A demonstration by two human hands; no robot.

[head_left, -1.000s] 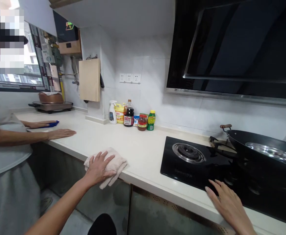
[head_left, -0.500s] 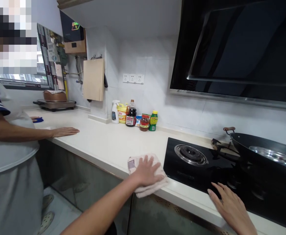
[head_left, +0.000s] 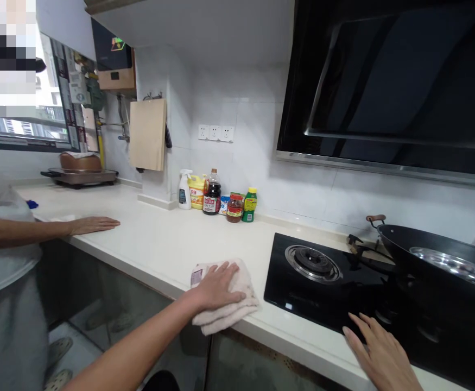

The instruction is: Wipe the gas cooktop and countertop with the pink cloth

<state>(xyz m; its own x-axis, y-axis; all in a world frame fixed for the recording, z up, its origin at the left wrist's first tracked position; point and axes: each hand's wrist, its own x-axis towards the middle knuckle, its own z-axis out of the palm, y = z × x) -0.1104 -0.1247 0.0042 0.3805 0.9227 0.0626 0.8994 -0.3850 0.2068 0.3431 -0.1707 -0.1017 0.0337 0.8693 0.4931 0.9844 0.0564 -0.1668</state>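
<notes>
My left hand (head_left: 217, 288) lies flat with fingers stretched on a folded pale pink cloth (head_left: 243, 282). It presses the cloth against the white countertop (head_left: 151, 247), and part of the cloth hangs over the front edge. To the right, my right hand (head_left: 378, 347) is open and holds nothing, its fingertips at the front edge of the black gas stove (head_left: 316, 307). Whether those fingertips touch the glass, I cannot tell.
A wok (head_left: 436, 266) with a shiny metal piece inside sits on the stove's right side. Along the wall stand a spray bottle (head_left: 184, 190), a soy sauce bottle (head_left: 211, 198) and a green bottle (head_left: 249, 206). Another person's hand (head_left: 94, 224) rests on the counter at left.
My left hand and the cloth have slid left along the counter, away from the stove. My right hand stays near the stove's edge. The view has shifted slightly.
</notes>
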